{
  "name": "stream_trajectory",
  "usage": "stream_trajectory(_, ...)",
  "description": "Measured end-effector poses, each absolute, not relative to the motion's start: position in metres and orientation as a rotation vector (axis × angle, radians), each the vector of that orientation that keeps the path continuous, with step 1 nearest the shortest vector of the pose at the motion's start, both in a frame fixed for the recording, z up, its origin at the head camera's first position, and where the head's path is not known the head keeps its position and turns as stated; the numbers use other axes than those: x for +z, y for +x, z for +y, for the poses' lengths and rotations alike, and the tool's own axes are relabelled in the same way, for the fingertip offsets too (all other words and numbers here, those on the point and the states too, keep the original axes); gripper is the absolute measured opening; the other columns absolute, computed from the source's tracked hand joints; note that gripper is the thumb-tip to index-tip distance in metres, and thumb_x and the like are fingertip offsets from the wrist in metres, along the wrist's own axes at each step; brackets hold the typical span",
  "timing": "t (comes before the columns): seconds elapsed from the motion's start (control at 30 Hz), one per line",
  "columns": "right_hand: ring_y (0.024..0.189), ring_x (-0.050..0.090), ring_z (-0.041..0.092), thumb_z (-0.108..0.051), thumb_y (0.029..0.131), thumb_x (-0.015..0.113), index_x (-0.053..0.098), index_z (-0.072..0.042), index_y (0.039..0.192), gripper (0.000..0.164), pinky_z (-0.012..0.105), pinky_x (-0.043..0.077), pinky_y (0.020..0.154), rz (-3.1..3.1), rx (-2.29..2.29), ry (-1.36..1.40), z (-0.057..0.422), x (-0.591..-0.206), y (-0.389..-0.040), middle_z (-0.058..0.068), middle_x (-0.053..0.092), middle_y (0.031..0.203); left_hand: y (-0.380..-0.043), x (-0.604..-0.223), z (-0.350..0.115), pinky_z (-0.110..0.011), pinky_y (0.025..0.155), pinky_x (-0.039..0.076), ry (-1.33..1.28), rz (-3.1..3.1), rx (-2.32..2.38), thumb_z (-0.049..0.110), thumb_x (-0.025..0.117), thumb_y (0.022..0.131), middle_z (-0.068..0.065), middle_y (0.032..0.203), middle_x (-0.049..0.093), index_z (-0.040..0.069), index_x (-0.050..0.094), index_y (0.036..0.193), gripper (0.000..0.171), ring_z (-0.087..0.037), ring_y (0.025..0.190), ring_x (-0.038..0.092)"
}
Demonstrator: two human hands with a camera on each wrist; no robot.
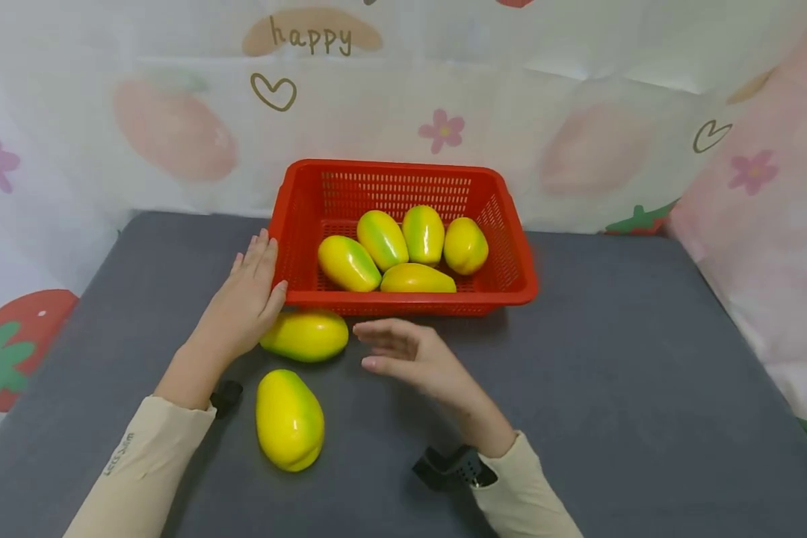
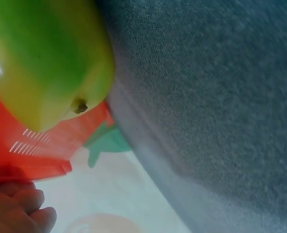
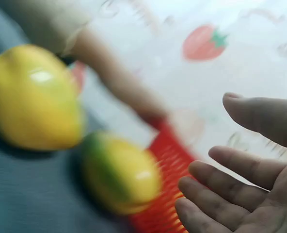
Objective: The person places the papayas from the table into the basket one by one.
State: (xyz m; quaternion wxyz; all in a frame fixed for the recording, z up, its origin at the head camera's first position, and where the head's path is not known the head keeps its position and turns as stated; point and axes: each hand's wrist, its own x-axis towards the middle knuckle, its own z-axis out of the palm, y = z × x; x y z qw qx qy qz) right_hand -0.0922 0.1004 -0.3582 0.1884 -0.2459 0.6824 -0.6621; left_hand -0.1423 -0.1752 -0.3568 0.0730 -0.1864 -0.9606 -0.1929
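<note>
A red plastic basket (image 1: 403, 300) stands at the back of the table, with several glossy yellow-green mangoes (image 1: 384, 237) inside. My left hand (image 1: 238, 299) rests against the basket's left side, its fingers straight and together. In front of the basket, partly hidden by that hand's thumb side, lies a mango (image 1: 307, 336) on its side. A second loose mango (image 1: 289, 420) lies nearer to me. Just right of the first, my right hand (image 1: 410, 355) hovers with fingers extended and thumb apart, holding nothing. In the right wrist view, that hand's palm (image 3: 255, 194) is bare.
Dark grey cloth (image 1: 612, 388) covers the table. Behind it hangs a pale printed sheet (image 1: 498, 90) with fruit, flowers and hearts, close to the basket's rear rim. Another pinkish sheet (image 1: 767, 246) borders the right side. A dark strap device (image 1: 453, 467) sits at my right wrist.
</note>
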Motion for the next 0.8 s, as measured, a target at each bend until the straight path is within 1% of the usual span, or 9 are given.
stream_trajectory(0.1,0.120,0.052,0.032,-0.011,0.088,0.066,0.056,0.001,0.128,0.042,0.034,0.043,0.099,1.929,-1.845,-0.561,0.082,-0.378,-0.071,0.019,0.054,0.130,-0.142,-0.355,-0.180,-0.050,0.113,0.006,-0.554,-2.910,-0.564,0.021,0.038,0.099,-0.025,0.154,0.004,-0.010,0.010,0.147,0.064,-0.037,0.142,0.004)
stream_trajectory(0.13,0.119,0.052,0.031,-0.012,0.088,0.067,0.056,0.000,0.127,0.042,0.033,0.044,0.098,1.935,-1.838,-0.529,0.076,-0.384,-0.063,0.017,0.055,0.129,-0.142,-0.354,-0.181,-0.050,0.113,0.006,-0.550,-2.918,-0.560,0.021,0.038,0.099,-0.026,0.154,0.004,-0.010,0.009,0.147,0.064,-0.038,0.142,0.004)
stream_trajectory(0.2,0.118,0.054,0.026,-0.016,0.086,0.069,0.058,-0.003,0.127,0.044,0.031,0.045,0.096,1.985,-1.794,-0.504,0.065,-0.394,-0.048,0.012,0.058,0.127,-0.142,-0.355,-0.181,-0.050,0.113,0.006,-0.545,-2.928,-0.554,0.022,0.038,0.099,-0.025,0.154,0.003,-0.009,0.009,0.147,0.064,-0.038,0.142,0.004)
stream_trajectory(0.3,0.118,0.053,0.019,-0.025,0.082,0.074,0.056,-0.008,0.129,0.053,0.025,0.046,0.093,2.117,-1.665,-0.559,0.053,-0.405,-0.032,0.004,0.057,0.128,-0.140,-0.358,-0.180,-0.050,0.113,0.006,-0.546,-2.940,-0.553,0.022,0.038,0.099,-0.026,0.154,0.004,-0.010,0.009,0.147,0.064,-0.038,0.142,0.004)
stream_trajectory(0.37,0.117,0.052,0.015,-0.033,0.079,0.076,0.054,-0.011,0.132,0.062,0.024,0.047,0.091,2.220,-1.564,-0.592,0.048,-0.407,-0.026,0.000,0.054,0.131,-0.139,-0.359,-0.179,-0.051,0.113,0.006,-0.552,-2.947,-0.548,0.022,0.038,0.100,-0.026,0.154,0.004,-0.011,0.010,0.146,0.064,-0.039,0.142,0.005)
stream_trajectory(0.5,0.122,0.047,0.016,-0.051,0.073,0.076,0.046,-0.018,0.139,0.079,0.036,0.044,0.097,2.362,-1.384,-0.594,0.037,-0.404,-0.024,-0.004,0.046,0.138,-0.137,-0.359,-0.178,-0.051,0.113,0.006,-0.547,-2.944,-0.543,0.022,0.038,0.100,-0.026,0.154,0.004,-0.011,0.011,0.146,0.063,-0.039,0.141,0.006)
stream_trajectory(0.6,0.122,0.045,0.015,-0.056,0.072,0.074,0.040,-0.024,0.143,0.085,0.044,0.042,0.097,2.362,-1.312,-0.580,0.030,-0.402,-0.025,-0.005,0.043,0.139,-0.137,-0.356,-0.178,-0.051,0.113,0.006,-0.539,-2.939,-0.537,0.022,0.038,0.100,-0.026,0.154,0.004,-0.011,0.010,0.146,0.063,-0.039,0.142,0.005)
stream_trajectory(0.7,0.114,0.047,0.013,-0.056,0.072,0.074,0.033,-0.028,0.146,0.089,0.044,0.044,0.093,2.315,-1.311,-0.576,0.022,-0.401,-0.025,-0.005,0.042,0.138,-0.140,-0.353,-0.178,-0.050,0.113,0.005,-0.538,-2.933,-0.525,0.022,0.038,0.100,-0.025,0.154,0.003,-0.010,0.009,0.147,0.064,-0.038,0.142,0.004)
stream_trajectory(0.8,0.112,0.047,0.012,-0.054,0.072,0.075,0.031,-0.027,0.147,0.091,0.042,0.045,0.091,2.322,-1.309,-0.581,0.018,-0.405,-0.022,-0.003,0.041,0.139,-0.139,-0.354,-0.178,-0.050,0.113,0.006,-0.538,-2.928,-0.526,0.023,0.039,0.100,-0.025,0.154,0.004,-0.010,0.010,0.146,0.064,-0.038,0.142,0.005)
